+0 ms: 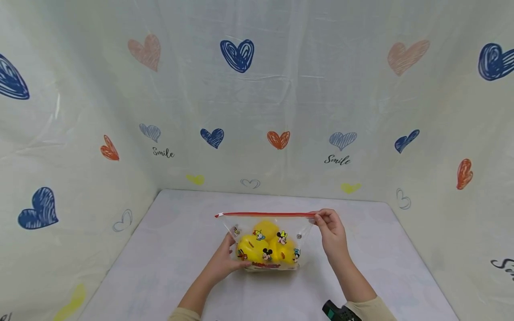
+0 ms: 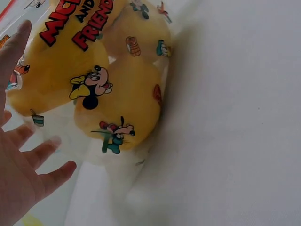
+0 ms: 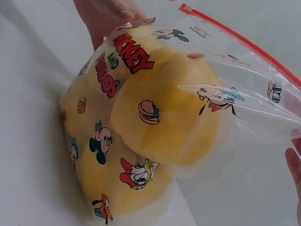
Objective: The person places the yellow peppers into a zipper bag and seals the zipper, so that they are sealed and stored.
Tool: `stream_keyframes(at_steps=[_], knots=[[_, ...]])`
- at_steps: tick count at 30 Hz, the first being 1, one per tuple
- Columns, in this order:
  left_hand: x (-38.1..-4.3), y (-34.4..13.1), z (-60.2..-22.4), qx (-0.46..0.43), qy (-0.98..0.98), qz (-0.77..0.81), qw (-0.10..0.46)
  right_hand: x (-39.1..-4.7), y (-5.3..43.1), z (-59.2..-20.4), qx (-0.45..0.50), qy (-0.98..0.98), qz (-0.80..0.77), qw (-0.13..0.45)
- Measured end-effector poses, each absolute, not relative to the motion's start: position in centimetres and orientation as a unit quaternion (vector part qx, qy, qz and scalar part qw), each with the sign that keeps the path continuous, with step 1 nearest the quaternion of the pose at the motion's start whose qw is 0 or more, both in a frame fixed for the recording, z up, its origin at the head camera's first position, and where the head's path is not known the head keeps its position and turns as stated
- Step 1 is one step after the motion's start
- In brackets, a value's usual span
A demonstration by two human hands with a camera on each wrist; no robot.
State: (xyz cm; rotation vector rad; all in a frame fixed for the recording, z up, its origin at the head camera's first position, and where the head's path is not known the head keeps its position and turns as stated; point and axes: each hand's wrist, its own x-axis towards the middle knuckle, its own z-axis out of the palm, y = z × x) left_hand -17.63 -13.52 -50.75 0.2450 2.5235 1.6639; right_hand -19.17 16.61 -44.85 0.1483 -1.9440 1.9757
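Note:
A clear zip bag (image 1: 268, 266) printed with cartoon characters stands near the middle of the table, with a red zip strip (image 1: 265, 214) along its top. A white slider (image 1: 220, 215) sits at the strip's left end. Several large, rounded yellow items (image 3: 169, 108) fill the lower part; their exact kind cannot be told through the plastic. My right hand (image 1: 334, 232) pinches the bag's upper right corner at the strip. Against the lower left side rests my left hand (image 1: 225, 261), its fingers (image 2: 59, 178) spread and fairly straight, the thumb in front of the bag.
The bag stands on a white table (image 1: 180, 223). A pale curtain (image 1: 265, 98) with printed hearts surrounds the table's back and sides. Near the right sleeve lies a dark device (image 1: 340, 312), partly cut off by the frame's lower edge.

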Motion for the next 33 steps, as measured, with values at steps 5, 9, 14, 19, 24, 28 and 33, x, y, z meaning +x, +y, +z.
stream_keyframes(at_steps=[5,9,14,19,24,28,33], knots=[[-17.6,-13.1,-51.2,0.087,0.827,0.552,0.061,-19.1,16.7,-45.1,0.057,-0.693,0.699,0.164],[-17.5,-12.9,-51.3,0.074,0.831,0.548,0.054,-18.8,17.0,-45.7,0.061,-0.7,0.7,0.124],[-17.4,-12.8,-51.4,0.063,0.834,0.546,0.055,-18.3,16.9,-47.1,0.065,-0.723,0.685,0.055],[-17.6,-12.8,-51.6,0.073,0.834,0.543,0.057,-17.7,16.7,-49.0,0.064,-0.77,0.635,0.004],[-17.8,-12.9,-51.6,0.083,0.837,0.537,0.058,-17.0,16.5,-50.6,0.053,-0.793,0.606,-0.017],[-18.0,-12.9,-51.6,0.081,0.84,0.534,0.059,-16.8,16.2,-51.2,0.052,-0.793,0.607,-0.021],[-18.2,-12.7,-51.8,0.082,0.841,0.532,0.056,-16.7,15.6,-51.9,0.055,-0.782,0.62,-0.022]])
